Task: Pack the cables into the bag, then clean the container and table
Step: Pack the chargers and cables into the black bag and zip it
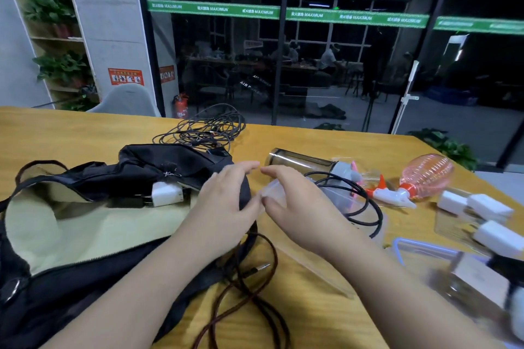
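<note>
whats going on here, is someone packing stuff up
A person is working at a wooden table with an open black bag in front of them; a white charger already lies in its mouth. Both hands, left hand and right hand, meet over a small clear plastic piece, which looks pinched between them. A black cable, a brown cable and a cable bundle are still outside the bag.

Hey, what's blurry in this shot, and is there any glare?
Head view: motion blur smears the bottom-right clear plastic container and both hands, left hand, right hand; ceiling lights reflect in the dark glass wall; wide-angle lens bends the yellow wooden table edge.
</note>
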